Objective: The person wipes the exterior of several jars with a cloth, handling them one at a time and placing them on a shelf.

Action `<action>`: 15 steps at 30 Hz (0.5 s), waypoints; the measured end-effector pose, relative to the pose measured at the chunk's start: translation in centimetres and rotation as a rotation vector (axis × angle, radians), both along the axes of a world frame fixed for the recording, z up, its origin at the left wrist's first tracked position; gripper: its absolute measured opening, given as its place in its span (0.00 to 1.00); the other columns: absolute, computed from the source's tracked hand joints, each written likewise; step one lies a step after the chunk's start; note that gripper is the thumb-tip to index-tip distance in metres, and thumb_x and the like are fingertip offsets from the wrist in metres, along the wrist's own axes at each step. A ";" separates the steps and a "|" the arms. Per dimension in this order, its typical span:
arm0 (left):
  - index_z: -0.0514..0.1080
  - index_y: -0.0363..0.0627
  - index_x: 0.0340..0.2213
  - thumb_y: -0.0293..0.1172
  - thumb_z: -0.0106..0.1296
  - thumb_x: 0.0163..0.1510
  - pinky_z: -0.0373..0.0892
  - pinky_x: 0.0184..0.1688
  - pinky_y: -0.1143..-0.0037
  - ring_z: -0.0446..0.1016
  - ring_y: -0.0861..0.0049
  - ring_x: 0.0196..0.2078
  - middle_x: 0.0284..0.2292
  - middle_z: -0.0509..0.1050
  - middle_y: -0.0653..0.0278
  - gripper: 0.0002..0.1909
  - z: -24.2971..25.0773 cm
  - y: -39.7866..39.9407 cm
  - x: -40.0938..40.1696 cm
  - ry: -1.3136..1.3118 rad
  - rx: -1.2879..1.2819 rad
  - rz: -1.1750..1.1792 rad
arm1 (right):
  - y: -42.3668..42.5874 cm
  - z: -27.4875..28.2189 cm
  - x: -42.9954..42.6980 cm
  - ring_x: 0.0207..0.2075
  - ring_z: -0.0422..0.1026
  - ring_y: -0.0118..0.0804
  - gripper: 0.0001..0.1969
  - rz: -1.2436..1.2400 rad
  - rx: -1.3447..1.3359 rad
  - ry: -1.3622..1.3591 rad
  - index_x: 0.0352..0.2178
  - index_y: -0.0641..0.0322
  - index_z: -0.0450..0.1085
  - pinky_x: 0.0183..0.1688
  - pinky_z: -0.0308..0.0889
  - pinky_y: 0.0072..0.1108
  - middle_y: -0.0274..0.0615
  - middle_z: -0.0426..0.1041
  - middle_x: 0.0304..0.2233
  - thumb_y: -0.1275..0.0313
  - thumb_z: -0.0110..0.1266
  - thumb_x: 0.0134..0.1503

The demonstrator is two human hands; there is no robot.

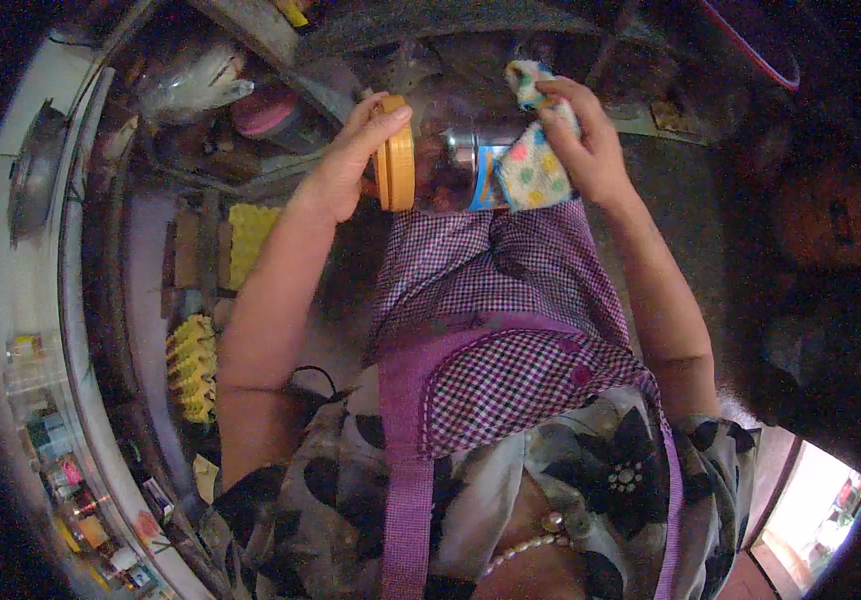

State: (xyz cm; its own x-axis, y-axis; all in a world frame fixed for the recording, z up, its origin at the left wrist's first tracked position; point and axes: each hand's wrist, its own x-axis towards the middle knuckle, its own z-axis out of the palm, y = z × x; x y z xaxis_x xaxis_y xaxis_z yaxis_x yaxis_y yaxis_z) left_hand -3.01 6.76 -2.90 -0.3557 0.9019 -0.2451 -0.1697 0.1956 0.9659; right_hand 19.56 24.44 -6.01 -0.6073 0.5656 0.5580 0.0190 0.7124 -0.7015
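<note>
A clear jar [444, 161] with a blue label lies on its side in the air above my lap, its contents dark and hard to make out. My left hand [348, 154] grips the jar's yellow-orange screw lid [398, 154], thumb along the upper edge. At the jar's other end, my right hand [584, 139] holds a white cloth [537, 169] with coloured dots. Part of that cloth lies over the jar's base and hides it. A corner of the cloth sticks up above my right fingers.
Yellow egg trays [194, 367] stand to my left beside a long pale counter edge [74, 315]. A pink-topped container [265, 114] and a clear plastic bag [202, 82] sit on the shelf at upper left. Small packets [89, 529] crowd the lower left. A bright doorway [809, 502] shows at lower right.
</note>
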 end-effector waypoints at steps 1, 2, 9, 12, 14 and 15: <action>0.50 0.53 0.56 0.54 0.56 0.44 0.66 0.43 0.64 0.62 0.68 0.51 0.48 0.62 0.62 0.43 0.4 0.0 -0.3 0.023 -0.033 -0.063 | 0.3 -0.8 -0.7 0.50 0.66 0.47 0.18 -0.022 -0.006 -0.003 0.43 0.61 0.68 0.52 0.60 0.29 0.50 0.67 0.45 0.64 0.53 0.52; 0.42 0.53 0.59 0.57 0.56 0.44 0.61 0.52 0.63 0.57 0.64 0.56 0.52 0.57 0.57 0.49 0.8 -0.2 -0.2 0.049 -0.070 -0.095 | 1.0 -1.6 -1.1 0.47 0.68 0.48 0.18 -0.053 -0.038 0.020 0.42 0.61 0.69 0.49 0.62 0.29 0.50 0.69 0.43 0.61 0.52 0.53; 0.39 0.54 0.61 0.39 0.57 0.47 0.47 0.61 0.66 0.46 0.62 0.62 0.58 0.47 0.56 0.48 -1.4 0.9 1.9 1.039 0.276 0.003 | 1.5 -1.0 -3.3 0.39 0.70 0.54 0.21 -0.230 -0.099 -0.146 0.36 0.64 0.71 0.41 0.66 0.35 0.53 0.71 0.36 0.55 0.44 0.56; 0.42 0.51 0.60 0.43 0.57 0.47 0.48 0.61 0.68 0.48 0.63 0.60 0.57 0.48 0.54 0.46 -0.7 1.4 1.9 0.719 0.258 -0.024 | -0.5 0.9 -4.8 0.34 0.71 0.52 0.19 -0.297 0.097 -0.090 0.31 0.65 0.71 0.39 0.66 0.38 0.54 0.72 0.32 0.58 0.44 0.55; 0.46 0.47 0.58 0.43 0.52 0.51 0.53 0.58 0.70 0.54 0.67 0.57 0.54 0.53 0.55 0.39 -0.9 1.8 2.2 0.464 0.256 0.049 | -2.8 2.4 -6.0 0.38 0.70 0.52 0.17 -0.249 0.202 -0.078 0.37 0.64 0.69 0.42 0.65 0.36 0.52 0.71 0.36 0.62 0.47 0.53; 0.46 0.47 0.58 0.43 0.52 0.51 0.53 0.58 0.70 0.54 0.67 0.57 0.54 0.53 0.55 0.39 -1.1 1.9 2.0 0.468 0.253 0.049 | -4.4 3.0 -6.6 0.42 0.69 0.53 0.18 -0.225 0.253 -0.097 0.42 0.64 0.68 0.45 0.63 0.34 0.52 0.70 0.39 0.65 0.49 0.52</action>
State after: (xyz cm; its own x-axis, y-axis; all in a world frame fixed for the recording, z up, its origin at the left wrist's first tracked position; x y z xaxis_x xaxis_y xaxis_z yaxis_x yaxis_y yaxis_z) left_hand -1.01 8.68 -3.98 -0.4183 0.8917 0.1729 0.2870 -0.0508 0.9566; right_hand 12.92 20.06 -2.97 -0.5400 0.5425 0.6435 0.2534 0.8339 -0.4904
